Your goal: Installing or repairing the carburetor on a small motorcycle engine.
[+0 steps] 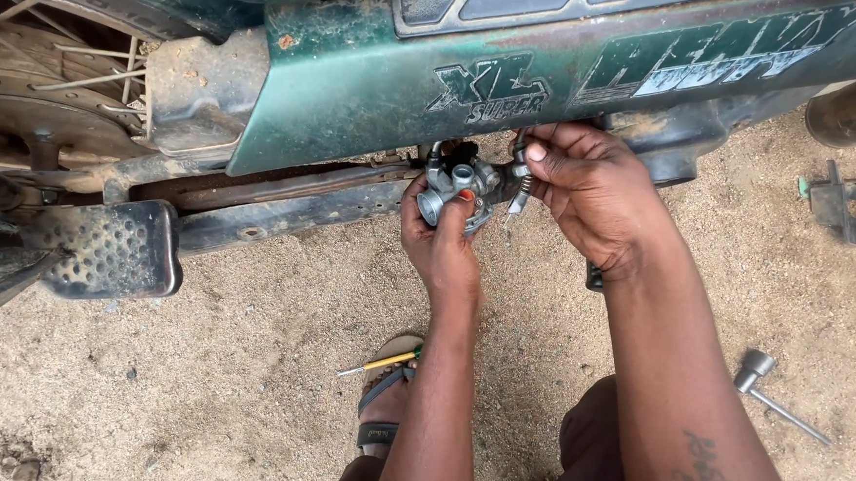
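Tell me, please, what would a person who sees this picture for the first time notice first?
First, the two hands at the centre: the left hand grips a small silver carburettor and the right hand pinches a spring and cable beside it, just under the green body panel of a motorbike. Next, a yellow-handled screwdriver lies on the sandy ground by a sandalled foot, and a grey socket wrench lies at lower right.

Left hand (443, 240) fingers curled, right hand (591, 188) fingers pinching, forearms extended
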